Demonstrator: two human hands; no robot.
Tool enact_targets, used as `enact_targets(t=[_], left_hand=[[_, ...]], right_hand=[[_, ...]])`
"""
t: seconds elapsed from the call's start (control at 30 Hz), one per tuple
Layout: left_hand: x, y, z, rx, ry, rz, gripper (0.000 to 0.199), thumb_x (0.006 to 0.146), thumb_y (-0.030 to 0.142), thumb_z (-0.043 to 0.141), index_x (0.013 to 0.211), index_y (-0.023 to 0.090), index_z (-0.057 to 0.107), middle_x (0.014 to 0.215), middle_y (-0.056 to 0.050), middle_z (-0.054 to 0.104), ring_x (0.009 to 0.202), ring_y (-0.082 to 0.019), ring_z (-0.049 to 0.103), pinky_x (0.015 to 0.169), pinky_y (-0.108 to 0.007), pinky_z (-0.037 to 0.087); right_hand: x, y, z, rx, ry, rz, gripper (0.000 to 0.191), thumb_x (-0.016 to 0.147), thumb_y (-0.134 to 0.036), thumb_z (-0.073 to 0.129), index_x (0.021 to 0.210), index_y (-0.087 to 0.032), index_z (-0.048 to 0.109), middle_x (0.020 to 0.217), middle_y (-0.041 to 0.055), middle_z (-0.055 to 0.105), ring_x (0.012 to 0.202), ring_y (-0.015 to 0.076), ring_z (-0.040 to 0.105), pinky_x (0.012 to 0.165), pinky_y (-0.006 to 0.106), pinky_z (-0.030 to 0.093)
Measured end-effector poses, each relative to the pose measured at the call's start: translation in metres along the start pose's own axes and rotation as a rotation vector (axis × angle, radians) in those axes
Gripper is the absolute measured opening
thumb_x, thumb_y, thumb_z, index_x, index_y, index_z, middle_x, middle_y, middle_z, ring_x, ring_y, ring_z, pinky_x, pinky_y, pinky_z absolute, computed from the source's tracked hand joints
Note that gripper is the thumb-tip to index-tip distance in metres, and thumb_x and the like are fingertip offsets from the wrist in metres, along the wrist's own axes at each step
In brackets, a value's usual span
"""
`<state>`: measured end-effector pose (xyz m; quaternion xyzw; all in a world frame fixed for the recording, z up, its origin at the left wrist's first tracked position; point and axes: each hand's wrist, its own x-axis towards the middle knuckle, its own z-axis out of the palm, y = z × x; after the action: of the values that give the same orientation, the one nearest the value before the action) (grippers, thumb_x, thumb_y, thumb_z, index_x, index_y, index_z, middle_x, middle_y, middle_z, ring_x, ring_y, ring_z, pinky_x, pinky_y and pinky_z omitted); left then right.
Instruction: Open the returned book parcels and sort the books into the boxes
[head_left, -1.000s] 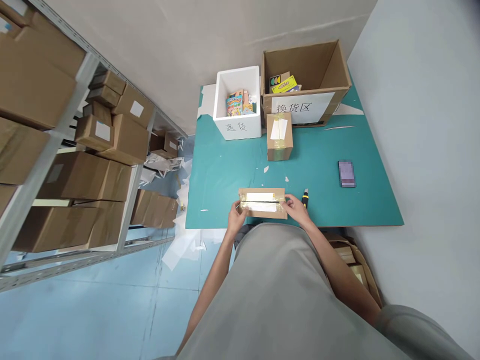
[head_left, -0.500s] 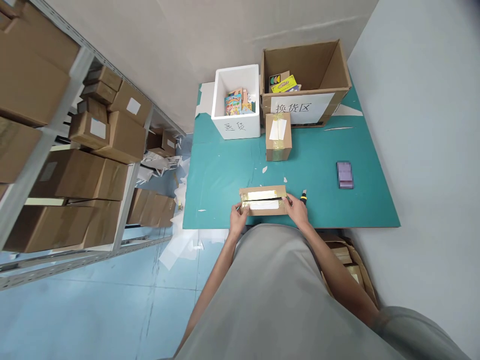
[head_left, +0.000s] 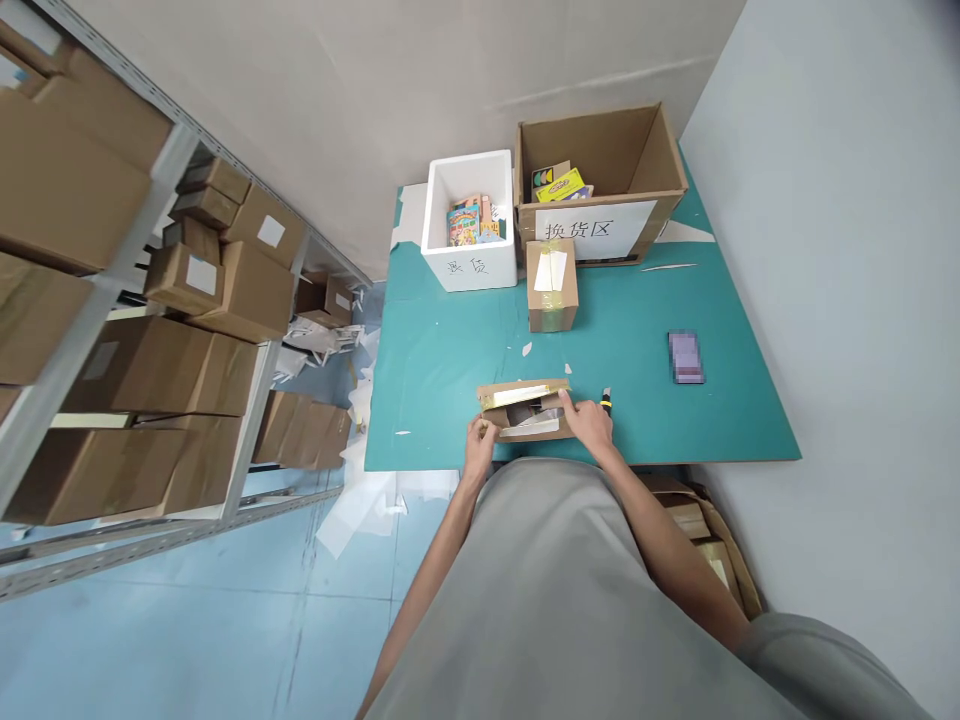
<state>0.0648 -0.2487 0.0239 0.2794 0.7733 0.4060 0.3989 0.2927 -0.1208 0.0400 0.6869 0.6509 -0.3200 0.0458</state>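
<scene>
At the front of the green table lies a small cardboard box (head_left: 525, 389), its taped top parted along a slit and the flaps raised. Something grey and dark shows inside, too unclear to name. My left hand (head_left: 480, 443) pinches the box's left end near the front flap. At the other end, my right hand (head_left: 589, 421) grips the right edge, thumb at the opening. Just beyond my right hand lies a utility knife (head_left: 606, 400), black and yellow with its blade out.
Behind stand a taped carton (head_left: 564, 298), a white foam box (head_left: 469, 272) with colourful packs, and a large open carton (head_left: 664, 215). A phone-like blurred object (head_left: 685, 357) lies right on the table (head_left: 442, 375). Shelves (head_left: 251, 405) of cartons line the left.
The narrow slit in the box top has widened, and the flaps now stand apart with the inside showing. Both hands stay at the box's ends. The view has shifted slightly.
</scene>
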Motion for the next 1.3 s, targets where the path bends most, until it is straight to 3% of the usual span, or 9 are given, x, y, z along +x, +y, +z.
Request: enact_targets(t=[0.1,0.3,0.47,0.6,0.67,0.8,0.97,1.13,1.3], left_hand=[[0.004,-0.006,-0.007,0.02,-0.066,0.023,0.035,0.086,0.018,0.059,0.118,0.019,0.072,0.141,-0.013,0.059,0.142,-0.028,0.053,0.119,-0.041,0.042],[0.016,-0.01,-0.019,0.254,-0.178,0.099,0.113,0.075,0.016,0.073,0.172,0.019,0.016,0.148,-0.02,0.05,0.138,-0.035,0.058,0.119,-0.051,0.045],[0.005,-0.003,-0.003,0.423,-0.071,0.328,0.095,0.085,0.015,0.072,0.166,0.017,0.022,0.156,-0.025,0.041,0.146,-0.04,0.051,0.117,-0.056,0.046],[-0.003,-0.002,0.012,0.529,0.133,0.521,0.063,0.087,0.008,0.067,0.144,0.01,0.042,0.17,-0.032,0.014,0.161,-0.043,0.028,0.121,-0.058,0.042],[-0.003,-0.001,0.015,0.62,0.191,0.564,0.046,0.089,0.01,0.066,0.133,0.011,0.052,0.168,-0.032,0.023,0.16,-0.044,0.029,0.12,-0.06,0.042],[0.009,0.008,0.017,0.832,-0.037,0.7,0.038,0.094,0.004,0.054,0.129,0.018,0.062,0.142,-0.019,0.061,0.142,-0.035,0.051,0.115,-0.054,0.047],[0.032,0.029,0.027,1.03,-0.31,0.783,0.041,0.097,0.009,0.054,0.137,0.015,0.066,0.132,-0.019,0.07,0.141,-0.036,0.05,0.122,-0.059,0.036],[0.038,0.038,0.025,0.99,-0.354,0.771,0.02,0.091,0.014,0.066,0.109,0.015,0.076,0.118,-0.022,0.07,0.138,-0.039,0.052,0.123,-0.064,0.033],[0.029,0.042,0.011,0.848,-0.316,0.804,0.05,0.088,0.0,0.05,0.129,0.018,0.071,0.142,-0.021,0.063,0.163,-0.036,0.027,0.132,-0.066,0.018]], right_hand=[[0.006,0.005,-0.008,0.111,-0.147,-0.007,0.09,0.106,-0.076,0.02,0.073,-0.021,0.084,0.087,0.0138,0.083,0.086,0.0258,0.077,0.08,0.03,0.052],[0.008,-0.002,-0.012,-0.039,-0.13,-0.067,0.068,0.102,-0.072,0.046,0.077,-0.022,0.085,0.088,0.0129,0.083,0.095,0.0292,0.079,0.079,0.03,0.052],[-0.007,-0.02,-0.003,-0.263,0.002,-0.099,0.071,0.096,-0.076,0.057,0.1,-0.011,0.085,0.108,0.0255,0.081,0.109,0.0379,0.077,0.089,0.037,0.054],[-0.007,-0.028,-0.006,-0.229,0.046,-0.033,0.084,0.104,-0.076,0.037,0.104,-0.007,0.083,0.11,0.0295,0.079,0.11,0.0378,0.077,0.093,0.039,0.054],[-0.004,-0.032,-0.01,-0.201,0.048,-0.006,0.092,0.106,-0.075,0.025,0.104,-0.004,0.083,0.11,0.031,0.079,0.111,0.0384,0.077,0.094,0.04,0.054],[0.002,-0.043,-0.012,-0.238,0.045,-0.035,0.082,0.105,-0.074,0.036,0.105,-0.006,0.082,0.112,0.0303,0.079,0.112,0.0382,0.076,0.094,0.04,0.054],[0.004,-0.059,-0.009,-0.383,0.004,-0.139,0.049,0.104,-0.05,0.059,0.113,-0.007,0.081,0.117,0.029,0.078,0.112,0.0338,0.077,0.092,0.036,0.055],[0.002,-0.061,-0.011,-0.4,-0.018,-0.156,0.038,0.104,-0.038,0.06,0.112,-0.007,0.081,0.117,0.0294,0.078,0.112,0.0336,0.077,0.092,0.037,0.057],[-0.004,-0.061,-0.011,-0.419,-0.048,-0.191,0.036,0.101,-0.035,0.063,0.11,-0.004,0.08,0.11,0.0326,0.078,0.106,0.0357,0.079,0.089,0.043,0.06]])
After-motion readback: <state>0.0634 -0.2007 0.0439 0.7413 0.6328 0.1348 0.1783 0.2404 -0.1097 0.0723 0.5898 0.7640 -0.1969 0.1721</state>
